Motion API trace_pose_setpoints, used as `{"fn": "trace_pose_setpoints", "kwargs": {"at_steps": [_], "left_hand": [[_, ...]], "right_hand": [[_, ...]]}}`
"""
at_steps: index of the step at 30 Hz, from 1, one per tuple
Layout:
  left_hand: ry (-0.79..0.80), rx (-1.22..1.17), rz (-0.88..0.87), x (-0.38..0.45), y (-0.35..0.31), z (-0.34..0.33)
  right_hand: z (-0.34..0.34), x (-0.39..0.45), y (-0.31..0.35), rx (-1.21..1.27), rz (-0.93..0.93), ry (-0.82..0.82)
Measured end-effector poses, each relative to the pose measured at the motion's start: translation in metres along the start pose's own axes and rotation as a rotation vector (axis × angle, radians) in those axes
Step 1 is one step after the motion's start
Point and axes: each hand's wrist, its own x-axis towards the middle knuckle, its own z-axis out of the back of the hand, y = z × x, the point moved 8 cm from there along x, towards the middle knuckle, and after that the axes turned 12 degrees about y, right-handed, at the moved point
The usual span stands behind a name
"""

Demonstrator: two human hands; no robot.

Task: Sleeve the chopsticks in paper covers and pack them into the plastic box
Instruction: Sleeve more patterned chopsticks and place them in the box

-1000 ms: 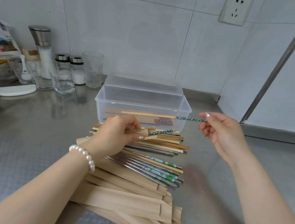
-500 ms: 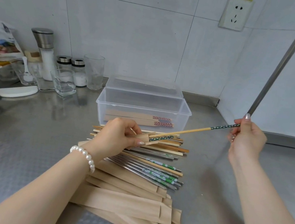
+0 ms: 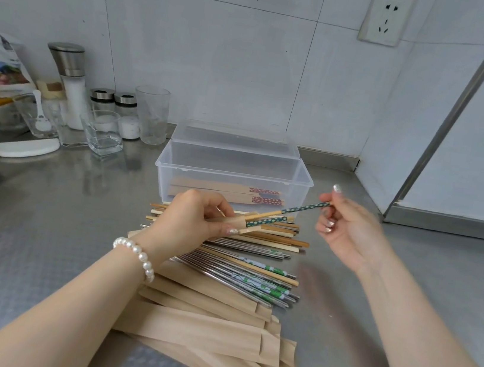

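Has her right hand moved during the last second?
Yes. The right hand swung out to the right of the plastic box, then came back near the box's right corner, pushing the green-patterned chopstick toward the paper sleeve.

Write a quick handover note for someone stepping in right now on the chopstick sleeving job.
Left hand: holds a paper sleeve with one green-patterned chopstick already in it.
Right hand: pinches the second chopstick by its patterned end, tip at the sleeve mouth, not fully in.
Box: open, two sleeved pairs inside.
Left to do: push this chopstick in, box the pair, then sleeve the loose chopsticks using the empty sleeves nearest you.
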Motion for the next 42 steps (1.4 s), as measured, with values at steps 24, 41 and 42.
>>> {"fn": "trace_pose_setpoints", "kwargs": {"at_steps": [24, 41, 42], "left_hand": [[0.002, -0.072, -0.122, -0.001, -0.011, -0.003], [-0.771, 0.214, -0.325, -0.039, -0.027, 0.059], [-0.750, 0.206, -0.303, -0.036, -0.024, 0.058]], "right_hand": [[-0.056, -0.016, -0.037, 0.074, -0.329, 0.465], [-0.001, -0.003, 0.038, 0.018, 0.197, -0.161], [0.002, 0.001, 0.043, 0.029, 0.199, -0.187]]}}
